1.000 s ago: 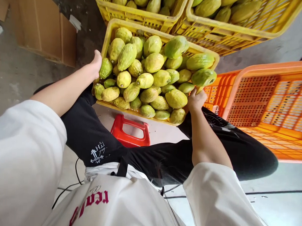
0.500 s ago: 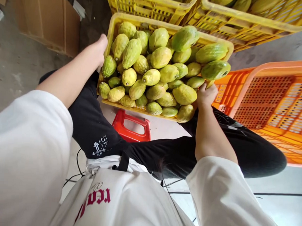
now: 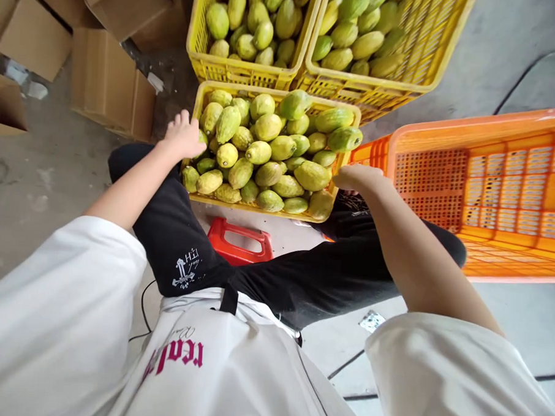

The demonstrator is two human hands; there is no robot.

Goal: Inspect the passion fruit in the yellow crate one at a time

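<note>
A yellow plastic crate (image 3: 259, 208) full of green and yellow oval fruits (image 3: 268, 127), like small papayas, stands in front of my knees. My left hand (image 3: 185, 136) is at the crate's left rim, fingers apart, partly covering a green fruit at the edge. By the right end of the crate, my right hand (image 3: 359, 176) is held palm down with its fingers stretched toward the rim. Its fingertips are partly hidden, so whether they touch the crate is unclear.
Two more yellow crates (image 3: 246, 75) of the same fruit stand just beyond. An orange crate (image 3: 430, 129) lies at the right. Between my legs is a red plastic stool (image 3: 220, 247). Cardboard boxes (image 3: 103, 81) fill the upper left, and cables run over the floor.
My view has shifted back, showing more of the far crates. Both hands have loosened from the filled crate's ends; the left has come up over the rim, the right has flattened out.
</note>
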